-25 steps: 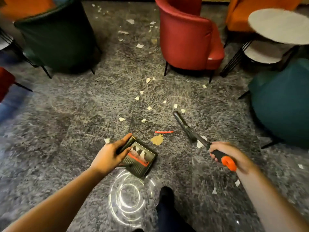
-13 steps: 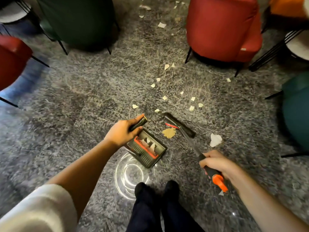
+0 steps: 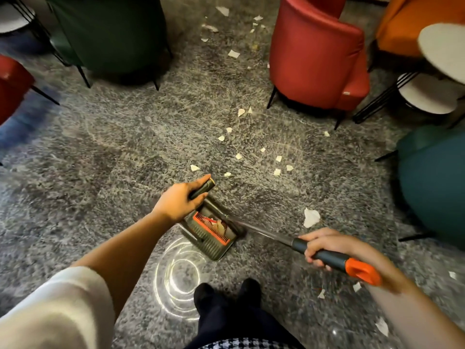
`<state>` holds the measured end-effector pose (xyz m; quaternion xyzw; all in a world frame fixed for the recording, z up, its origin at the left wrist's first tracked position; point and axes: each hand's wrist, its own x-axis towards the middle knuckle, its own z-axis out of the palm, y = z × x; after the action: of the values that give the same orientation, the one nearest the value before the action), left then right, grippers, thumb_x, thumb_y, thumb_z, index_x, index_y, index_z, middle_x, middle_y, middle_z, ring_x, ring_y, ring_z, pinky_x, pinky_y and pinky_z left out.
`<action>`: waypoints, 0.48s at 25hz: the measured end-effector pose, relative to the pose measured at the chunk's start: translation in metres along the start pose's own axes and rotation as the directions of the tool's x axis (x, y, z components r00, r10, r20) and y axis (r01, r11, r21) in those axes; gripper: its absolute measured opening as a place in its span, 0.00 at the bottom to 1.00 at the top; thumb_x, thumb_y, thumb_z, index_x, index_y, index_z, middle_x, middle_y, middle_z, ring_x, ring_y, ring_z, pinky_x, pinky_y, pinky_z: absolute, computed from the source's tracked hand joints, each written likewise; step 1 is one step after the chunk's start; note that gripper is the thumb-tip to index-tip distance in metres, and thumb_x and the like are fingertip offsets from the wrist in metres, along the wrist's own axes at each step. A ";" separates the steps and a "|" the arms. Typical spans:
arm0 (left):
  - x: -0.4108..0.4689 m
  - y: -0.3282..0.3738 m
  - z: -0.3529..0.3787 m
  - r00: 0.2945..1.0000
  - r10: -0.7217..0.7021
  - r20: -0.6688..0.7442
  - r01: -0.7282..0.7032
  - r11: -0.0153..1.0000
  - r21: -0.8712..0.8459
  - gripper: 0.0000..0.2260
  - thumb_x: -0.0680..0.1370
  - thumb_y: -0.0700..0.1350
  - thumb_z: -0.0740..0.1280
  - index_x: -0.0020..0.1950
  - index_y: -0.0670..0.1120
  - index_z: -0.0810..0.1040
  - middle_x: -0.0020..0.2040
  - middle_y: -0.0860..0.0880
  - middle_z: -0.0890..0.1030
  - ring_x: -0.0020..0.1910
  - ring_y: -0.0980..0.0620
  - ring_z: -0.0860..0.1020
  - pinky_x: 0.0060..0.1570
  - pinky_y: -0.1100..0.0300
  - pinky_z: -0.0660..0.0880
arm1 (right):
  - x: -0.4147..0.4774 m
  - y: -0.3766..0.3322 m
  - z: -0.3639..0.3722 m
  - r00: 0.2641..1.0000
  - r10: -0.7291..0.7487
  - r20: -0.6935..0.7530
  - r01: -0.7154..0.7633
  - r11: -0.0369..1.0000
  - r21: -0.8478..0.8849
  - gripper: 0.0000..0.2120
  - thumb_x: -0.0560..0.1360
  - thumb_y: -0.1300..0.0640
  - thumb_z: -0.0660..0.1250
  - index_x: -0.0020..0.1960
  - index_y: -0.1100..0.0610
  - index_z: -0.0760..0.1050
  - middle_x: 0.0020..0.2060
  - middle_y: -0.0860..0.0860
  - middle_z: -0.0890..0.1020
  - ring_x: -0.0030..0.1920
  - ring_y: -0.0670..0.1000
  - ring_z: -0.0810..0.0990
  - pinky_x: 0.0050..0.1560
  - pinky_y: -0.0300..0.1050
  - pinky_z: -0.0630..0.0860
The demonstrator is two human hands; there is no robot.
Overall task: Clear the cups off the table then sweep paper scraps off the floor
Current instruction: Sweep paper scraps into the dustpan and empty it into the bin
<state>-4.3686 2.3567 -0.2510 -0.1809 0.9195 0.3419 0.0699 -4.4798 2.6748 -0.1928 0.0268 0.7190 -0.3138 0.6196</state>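
My left hand (image 3: pixel 179 201) grips the dark handle of a dustpan (image 3: pixel 212 244) that sits on the grey carpet, with paper scraps and an orange comb strip inside it. My right hand (image 3: pixel 327 244) grips a broom handle (image 3: pixel 334 259) with an orange end. The broom's shaft runs left to the dustpan mouth, where its head lies mostly hidden. Several pale paper scraps (image 3: pixel 278 162) lie scattered on the carpet beyond the pan. A bigger white scrap (image 3: pixel 310 217) lies just right of the pan.
A red armchair (image 3: pixel 317 56) stands ahead right, a dark green chair (image 3: pixel 110 34) ahead left, a teal seat (image 3: pixel 435 182) at the right, an orange chair (image 3: pixel 407 23) and a round white table (image 3: pixel 445 49) far right. My dark shoes (image 3: pixel 226 295) are below the pan.
The broom head swept from the open carpet leftward into the dustpan mouth, carrying the tan scrap and red strip in. My left hand kept hold of the pan handle.
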 end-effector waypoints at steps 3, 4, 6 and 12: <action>-0.019 -0.014 -0.006 0.998 -0.033 -0.047 0.032 0.999 -0.023 0.24 0.78 0.49 0.65 0.73 0.60 0.64 0.40 0.54 0.81 0.29 0.68 0.75 0.30 0.73 0.69 | -0.009 -0.004 0.002 0.999 -0.007 -0.039 0.009 0.998 0.055 0.20 0.74 0.74 0.55 0.66 0.69 0.67 0.24 0.54 0.73 0.17 0.45 0.71 0.15 0.32 0.65; -0.028 -0.020 -0.009 0.995 -0.059 -0.077 0.056 0.998 -0.036 0.24 0.78 0.49 0.65 0.73 0.60 0.64 0.41 0.53 0.82 0.32 0.65 0.77 0.33 0.68 0.73 | -0.009 -0.008 0.005 0.999 -0.017 -0.052 0.020 0.998 0.067 0.19 0.74 0.74 0.55 0.64 0.67 0.69 0.25 0.55 0.73 0.17 0.45 0.71 0.15 0.32 0.65; -0.046 -0.036 -0.019 0.983 -0.115 -0.146 0.106 0.992 -0.072 0.24 0.78 0.50 0.65 0.73 0.59 0.65 0.45 0.49 0.84 0.39 0.54 0.81 0.40 0.59 0.76 | -0.005 -0.021 0.012 0.995 -0.040 -0.087 0.048 0.995 0.085 0.18 0.74 0.74 0.56 0.62 0.64 0.68 0.27 0.57 0.72 0.16 0.46 0.71 0.15 0.32 0.65; -0.104 -0.089 -0.052 0.892 -0.280 -0.354 0.193 0.945 -0.263 0.22 0.77 0.47 0.67 0.71 0.55 0.69 0.42 0.44 0.84 0.42 0.67 0.77 0.34 0.68 0.69 | 0.030 -0.085 0.030 0.989 -0.048 -0.137 0.061 0.994 0.092 0.08 0.77 0.72 0.54 0.44 0.63 0.67 0.30 0.58 0.69 0.14 0.46 0.69 0.13 0.31 0.64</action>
<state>-4.2388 2.2898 -0.2397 -0.3625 0.8421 0.3886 -0.0919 -4.4968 2.5819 -0.1851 0.0578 0.7437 -0.3622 0.5589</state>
